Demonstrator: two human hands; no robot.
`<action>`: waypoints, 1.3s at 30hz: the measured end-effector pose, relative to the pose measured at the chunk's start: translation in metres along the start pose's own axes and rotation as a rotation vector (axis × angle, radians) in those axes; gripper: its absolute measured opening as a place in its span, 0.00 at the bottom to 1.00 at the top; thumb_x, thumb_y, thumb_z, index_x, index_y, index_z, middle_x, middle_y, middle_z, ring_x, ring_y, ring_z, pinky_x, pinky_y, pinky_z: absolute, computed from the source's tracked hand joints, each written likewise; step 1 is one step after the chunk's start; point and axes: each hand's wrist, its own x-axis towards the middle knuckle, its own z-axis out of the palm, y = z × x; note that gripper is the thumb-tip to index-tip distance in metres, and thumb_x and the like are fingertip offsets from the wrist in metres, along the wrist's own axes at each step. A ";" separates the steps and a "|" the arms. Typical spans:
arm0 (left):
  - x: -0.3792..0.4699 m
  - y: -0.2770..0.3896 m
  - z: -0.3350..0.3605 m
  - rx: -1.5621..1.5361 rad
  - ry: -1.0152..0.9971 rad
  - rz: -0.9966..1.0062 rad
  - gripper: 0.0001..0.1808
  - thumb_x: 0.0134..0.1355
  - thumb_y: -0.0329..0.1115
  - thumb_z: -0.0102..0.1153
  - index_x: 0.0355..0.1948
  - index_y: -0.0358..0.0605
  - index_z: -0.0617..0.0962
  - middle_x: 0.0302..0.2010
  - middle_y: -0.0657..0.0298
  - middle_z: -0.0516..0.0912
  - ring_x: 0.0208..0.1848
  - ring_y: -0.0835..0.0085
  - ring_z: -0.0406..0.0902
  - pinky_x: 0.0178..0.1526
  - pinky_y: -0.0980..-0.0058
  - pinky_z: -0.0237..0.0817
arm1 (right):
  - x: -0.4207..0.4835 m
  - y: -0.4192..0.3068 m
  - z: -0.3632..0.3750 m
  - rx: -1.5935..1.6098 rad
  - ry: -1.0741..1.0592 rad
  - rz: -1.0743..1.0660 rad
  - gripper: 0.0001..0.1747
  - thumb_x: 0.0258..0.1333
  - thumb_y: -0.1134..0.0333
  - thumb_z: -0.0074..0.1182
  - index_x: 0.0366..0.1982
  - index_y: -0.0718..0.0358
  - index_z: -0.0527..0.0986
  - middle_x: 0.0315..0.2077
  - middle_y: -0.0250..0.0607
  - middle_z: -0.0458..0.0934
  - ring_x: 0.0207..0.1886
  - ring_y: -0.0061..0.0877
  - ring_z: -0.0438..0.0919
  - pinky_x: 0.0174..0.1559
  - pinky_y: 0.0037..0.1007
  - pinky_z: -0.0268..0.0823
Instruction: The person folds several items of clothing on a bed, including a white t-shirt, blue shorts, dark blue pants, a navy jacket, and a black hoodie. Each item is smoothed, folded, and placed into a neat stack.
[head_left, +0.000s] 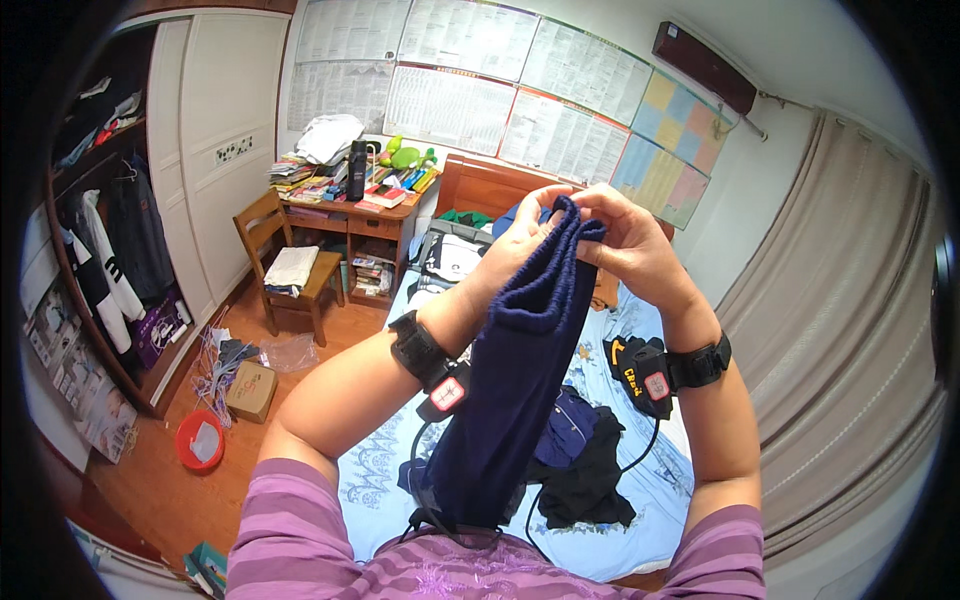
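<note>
Navy blue trousers (517, 367) with a gathered elastic waistband hang from both hands, held up in front of my chest. My left hand (525, 229) grips the waistband's left side near its upper end. The waistband's right side, with a small fold, is pinched between the thumb and fingers of my right hand (626, 236). Behind the trousers, a navy garment with a zip (566, 431) and a black garment (589, 487) lie on the blue bed sheet (375, 465). The fingertips partly overlap the cloth.
Folded clothes (450, 259) lie near the headboard (487, 187). A wooden chair (322, 277) bearing folded cloth stands by a cluttered desk (379, 221). On the floor are a cardboard box (251, 390), hangers (214, 375) and a red basin (199, 457). Cables run from both wrist devices.
</note>
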 end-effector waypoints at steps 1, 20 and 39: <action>-0.003 0.001 0.002 0.036 -0.007 -0.026 0.27 0.70 0.41 0.50 0.64 0.46 0.57 0.48 0.60 0.76 0.45 0.78 0.78 0.45 0.83 0.72 | -0.002 0.009 -0.005 0.006 0.010 -0.004 0.20 0.52 0.79 0.62 0.48 0.62 0.74 0.43 0.28 0.71 0.46 0.15 0.73 0.51 0.20 0.68; -0.061 0.032 -0.028 0.130 0.050 -0.199 0.29 0.68 0.44 0.52 0.64 0.43 0.62 0.56 0.58 0.75 0.58 0.74 0.72 0.61 0.72 0.64 | -0.004 0.034 0.000 -0.102 0.205 0.011 0.12 0.59 0.73 0.57 0.43 0.63 0.69 0.32 0.26 0.72 0.36 0.10 0.69 0.39 0.15 0.64; -0.023 0.004 0.005 0.859 0.036 -0.052 0.17 0.52 0.30 0.69 0.42 0.39 0.79 0.35 0.67 0.82 0.37 0.83 0.76 0.43 0.80 0.69 | -0.026 0.023 0.001 -0.596 -0.088 -0.073 0.47 0.47 0.54 0.69 0.65 0.60 0.60 0.53 0.43 0.73 0.60 0.34 0.70 0.62 0.32 0.59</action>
